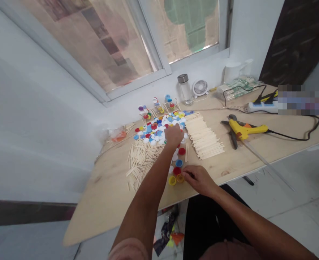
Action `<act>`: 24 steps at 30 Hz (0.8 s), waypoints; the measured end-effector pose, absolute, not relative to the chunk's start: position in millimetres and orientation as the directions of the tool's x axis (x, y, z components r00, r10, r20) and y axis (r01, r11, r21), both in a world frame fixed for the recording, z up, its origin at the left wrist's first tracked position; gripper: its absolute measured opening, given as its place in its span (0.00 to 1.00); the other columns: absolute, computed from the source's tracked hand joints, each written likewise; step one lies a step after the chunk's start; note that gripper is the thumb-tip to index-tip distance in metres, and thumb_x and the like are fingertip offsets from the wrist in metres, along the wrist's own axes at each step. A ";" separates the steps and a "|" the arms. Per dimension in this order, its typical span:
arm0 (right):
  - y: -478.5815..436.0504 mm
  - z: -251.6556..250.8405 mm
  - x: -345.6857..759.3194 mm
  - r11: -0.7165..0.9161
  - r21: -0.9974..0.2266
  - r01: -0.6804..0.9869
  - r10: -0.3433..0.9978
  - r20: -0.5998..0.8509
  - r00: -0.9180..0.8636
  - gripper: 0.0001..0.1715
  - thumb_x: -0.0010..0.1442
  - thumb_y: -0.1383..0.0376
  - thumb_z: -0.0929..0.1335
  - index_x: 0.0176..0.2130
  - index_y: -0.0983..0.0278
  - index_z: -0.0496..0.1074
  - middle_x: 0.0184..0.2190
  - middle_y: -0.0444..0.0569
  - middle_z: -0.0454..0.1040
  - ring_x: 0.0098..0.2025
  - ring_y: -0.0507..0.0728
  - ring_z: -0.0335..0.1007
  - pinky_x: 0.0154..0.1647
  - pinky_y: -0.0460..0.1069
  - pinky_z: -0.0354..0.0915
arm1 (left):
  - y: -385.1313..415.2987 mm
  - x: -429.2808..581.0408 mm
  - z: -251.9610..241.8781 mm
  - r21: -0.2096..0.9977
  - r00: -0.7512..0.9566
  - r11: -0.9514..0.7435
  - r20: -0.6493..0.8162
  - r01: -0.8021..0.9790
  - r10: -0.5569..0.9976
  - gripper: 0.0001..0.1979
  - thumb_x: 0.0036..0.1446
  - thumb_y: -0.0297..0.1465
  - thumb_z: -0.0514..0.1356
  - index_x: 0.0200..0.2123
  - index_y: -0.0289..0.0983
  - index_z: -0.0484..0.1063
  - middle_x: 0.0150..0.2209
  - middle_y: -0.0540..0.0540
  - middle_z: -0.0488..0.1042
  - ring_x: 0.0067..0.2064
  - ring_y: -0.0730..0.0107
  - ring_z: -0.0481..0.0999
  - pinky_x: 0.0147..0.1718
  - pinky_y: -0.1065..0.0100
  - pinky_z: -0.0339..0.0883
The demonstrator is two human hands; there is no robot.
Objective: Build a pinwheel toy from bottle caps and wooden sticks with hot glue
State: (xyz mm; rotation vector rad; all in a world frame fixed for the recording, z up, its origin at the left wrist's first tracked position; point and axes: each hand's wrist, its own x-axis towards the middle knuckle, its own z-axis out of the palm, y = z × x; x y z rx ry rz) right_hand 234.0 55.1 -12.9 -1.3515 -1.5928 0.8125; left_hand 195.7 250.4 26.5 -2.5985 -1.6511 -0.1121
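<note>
The fingers of the left hand (175, 135) curled down onto the cap pile (158, 133) at the frame's centre; whether they gripped one could not be told. Those of the right hand (199, 178) were bent and narrow just right of the orange cap (180, 178), lower centre, their hold unclear. The cap row (179, 163) ran up the frame between the hands, its lower end nearer the right. Sticks (204, 139) and a glue gun (243, 130) lay farther right on the surface (105, 202).
</note>
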 end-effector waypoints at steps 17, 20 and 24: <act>55.7 -13.9 235.2 0.184 -0.888 0.422 0.982 0.189 -0.032 0.14 0.62 0.63 0.62 0.28 0.64 0.70 0.20 0.42 0.66 0.24 0.50 0.58 0.25 0.44 0.50 | 256.0 185.3 25.0 0.021 0.384 -0.386 0.070 0.922 0.921 0.12 0.56 0.30 0.54 0.44 0.40 0.65 0.43 0.40 0.76 0.50 0.53 0.71 0.46 0.57 0.59; 55.6 -13.7 234.6 0.186 -0.883 0.431 0.981 0.193 -0.028 0.13 0.61 0.63 0.62 0.29 0.64 0.71 0.21 0.42 0.67 0.24 0.50 0.59 0.25 0.44 0.50 | 255.4 184.9 24.0 0.033 0.392 -0.395 0.079 0.918 0.917 0.12 0.56 0.33 0.55 0.44 0.40 0.66 0.43 0.39 0.76 0.50 0.52 0.71 0.46 0.57 0.59; 55.8 -13.3 233.9 0.185 -0.879 0.440 0.980 0.199 -0.016 0.13 0.61 0.64 0.62 0.28 0.64 0.71 0.21 0.42 0.68 0.24 0.50 0.59 0.25 0.44 0.50 | 253.9 189.2 21.9 0.039 0.414 -0.420 0.106 0.907 0.904 0.13 0.57 0.36 0.54 0.44 0.40 0.66 0.44 0.39 0.75 0.50 0.52 0.71 0.45 0.57 0.60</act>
